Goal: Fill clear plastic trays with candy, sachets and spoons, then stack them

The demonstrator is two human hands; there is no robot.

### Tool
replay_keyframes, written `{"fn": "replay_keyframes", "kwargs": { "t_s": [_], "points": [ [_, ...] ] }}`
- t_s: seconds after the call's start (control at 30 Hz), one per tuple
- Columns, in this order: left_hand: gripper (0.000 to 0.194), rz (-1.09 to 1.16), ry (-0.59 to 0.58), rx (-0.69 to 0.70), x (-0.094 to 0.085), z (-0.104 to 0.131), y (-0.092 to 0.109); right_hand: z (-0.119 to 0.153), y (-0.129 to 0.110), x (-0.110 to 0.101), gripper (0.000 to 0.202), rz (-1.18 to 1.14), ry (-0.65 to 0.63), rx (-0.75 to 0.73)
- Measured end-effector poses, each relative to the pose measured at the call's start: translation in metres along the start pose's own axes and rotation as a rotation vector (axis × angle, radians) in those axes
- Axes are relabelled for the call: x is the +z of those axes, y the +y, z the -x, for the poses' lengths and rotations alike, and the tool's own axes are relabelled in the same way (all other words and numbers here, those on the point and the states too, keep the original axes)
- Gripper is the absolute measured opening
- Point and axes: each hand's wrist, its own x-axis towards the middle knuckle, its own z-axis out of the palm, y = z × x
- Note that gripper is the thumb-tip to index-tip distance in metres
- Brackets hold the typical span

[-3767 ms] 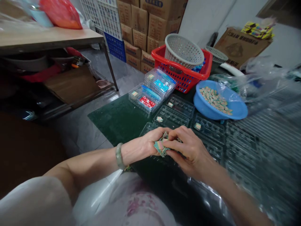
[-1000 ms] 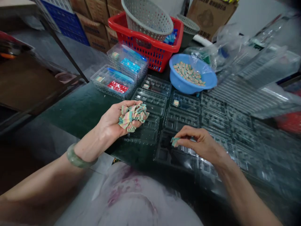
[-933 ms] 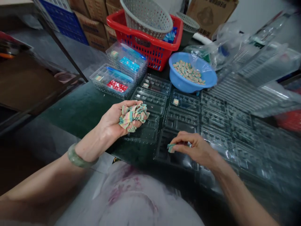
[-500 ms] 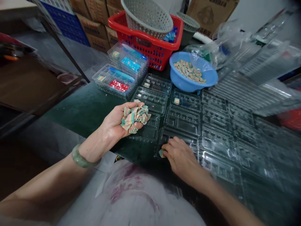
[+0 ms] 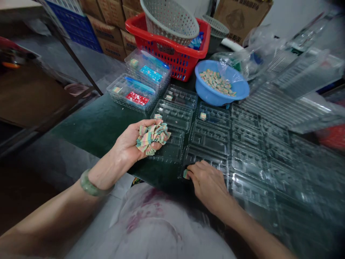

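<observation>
My left hand (image 5: 129,142) is palm up and cupped round a heap of small striped pieces (image 5: 152,136) in pastel green, pink and yellow. It hovers over the left edge of a clear plastic tray (image 5: 176,145). My right hand (image 5: 207,183) pinches one such striped piece (image 5: 185,174) at the near left corner of the closest clear tray (image 5: 192,153); its fingertips are partly hidden. Single pieces lie in some farther trays, such as a striped piece (image 5: 203,116) in the tray by the basin and another piece (image 5: 158,116) just beyond my left hand.
A blue basin (image 5: 201,90) of striped pieces stands at the back. Left of it are a red basket (image 5: 172,63) bearing a grey colander (image 5: 172,21), and stacked filled trays (image 5: 132,95). Rows of clear trays (image 5: 250,158) extend right, below tall nested plastic stacks (image 5: 291,104).
My left hand has shifted slightly left and down with its heap. My right hand stays at the near tray's corner, still pinching the piece, its wrist slightly lower.
</observation>
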Motion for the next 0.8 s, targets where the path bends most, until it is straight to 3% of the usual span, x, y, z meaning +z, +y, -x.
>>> {"fn": "replay_keyframes", "kwargs": {
  "t_s": [0.33,0.47,0.67,0.8],
  "points": [
    [0.012,0.008,0.029,-0.01,-0.001,0.002,0.001,-0.002,0.0,0.006,0.007,-0.105,0.101,0.113],
    [0.012,-0.023,0.015,-0.027,-0.002,0.002,0.001,-0.005,-0.001,0.005,0.015,-0.037,0.083,0.134],
    [0.013,-0.04,0.017,-0.011,0.001,0.006,0.003,0.005,0.009,-0.003,0.023,-0.087,0.189,-0.021],
    [0.018,-0.017,0.021,0.021,0.001,0.007,0.014,0.009,0.012,0.006,0.029,0.042,0.137,-0.172]
  ]
}}
